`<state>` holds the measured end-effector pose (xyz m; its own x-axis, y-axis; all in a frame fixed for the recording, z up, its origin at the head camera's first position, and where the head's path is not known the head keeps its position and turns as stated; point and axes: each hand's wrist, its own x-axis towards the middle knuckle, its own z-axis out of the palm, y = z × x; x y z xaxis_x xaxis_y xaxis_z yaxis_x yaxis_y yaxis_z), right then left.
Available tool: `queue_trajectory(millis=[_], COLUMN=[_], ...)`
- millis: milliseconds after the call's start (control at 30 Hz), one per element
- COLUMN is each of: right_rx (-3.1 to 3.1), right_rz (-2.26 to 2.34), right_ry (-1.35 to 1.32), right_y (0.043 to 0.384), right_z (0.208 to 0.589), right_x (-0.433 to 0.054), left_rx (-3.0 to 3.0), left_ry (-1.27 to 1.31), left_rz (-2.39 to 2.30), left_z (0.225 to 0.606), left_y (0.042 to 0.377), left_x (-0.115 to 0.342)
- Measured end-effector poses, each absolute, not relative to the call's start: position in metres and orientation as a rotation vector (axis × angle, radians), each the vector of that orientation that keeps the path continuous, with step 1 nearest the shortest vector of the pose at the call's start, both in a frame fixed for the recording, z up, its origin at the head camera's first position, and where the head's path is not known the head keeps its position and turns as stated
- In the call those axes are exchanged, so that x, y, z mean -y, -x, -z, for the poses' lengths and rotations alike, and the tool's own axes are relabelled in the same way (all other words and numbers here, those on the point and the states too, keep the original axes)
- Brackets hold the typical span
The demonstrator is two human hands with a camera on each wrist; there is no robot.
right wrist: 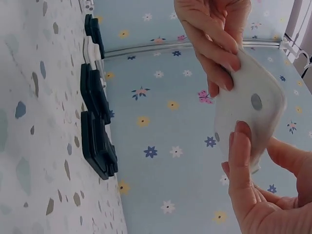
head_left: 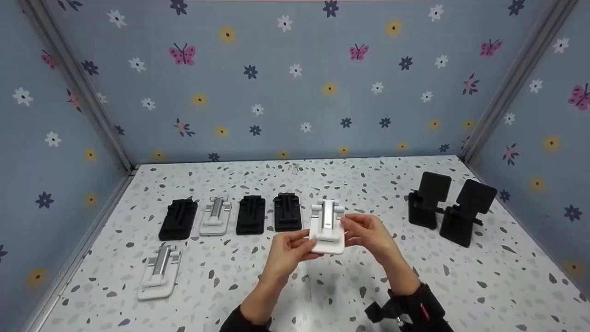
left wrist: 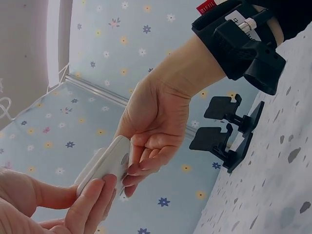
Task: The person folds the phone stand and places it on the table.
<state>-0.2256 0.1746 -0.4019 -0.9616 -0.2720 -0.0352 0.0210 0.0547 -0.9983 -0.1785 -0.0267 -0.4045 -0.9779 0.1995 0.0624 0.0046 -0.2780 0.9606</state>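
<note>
A speckled white table (head_left: 484, 286) is carrying a row of four folded stands (head_left: 233, 214), three black and one white, another folded white stand (head_left: 160, 272) nearer the front left, and two unfolded black stands (head_left: 449, 207) at right.

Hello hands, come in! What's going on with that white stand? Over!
Left hand and right hand both grip the folded white stand, lifted off the table. Folded stands lie behind, apart. Nothing in the way.

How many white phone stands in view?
3. One white stand is held above the table by the left hand and right hand; one lies folded in the back row; one lies front left. None looks hidden.
</note>
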Motion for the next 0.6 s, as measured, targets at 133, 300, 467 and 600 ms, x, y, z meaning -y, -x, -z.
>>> queue_trajectory(millis=[133,300,467,600], right_rx=[-2.196,-2.338,-2.558,-2.705], right_rz=[1.934,1.855,1.721,1.604], right_ry=[0.27,0.249,0.127,-0.06], right_y=[0.235,0.252,0.272,0.287], right_z=[0.398,0.387,0.371,0.36], right_x=[-0.19,-0.219,-0.252,-0.281], left_rx=[-1.89,-1.995,-2.091,-2.154], left_ry=[-0.215,-0.101,0.074,0.255], left_rz=[-2.367,-2.317,-2.242,-2.17], left_z=[0.41,0.423,0.435,0.442], left_y=[0.178,0.174,0.169,0.165], left_x=[0.043,0.067,0.091,0.111])
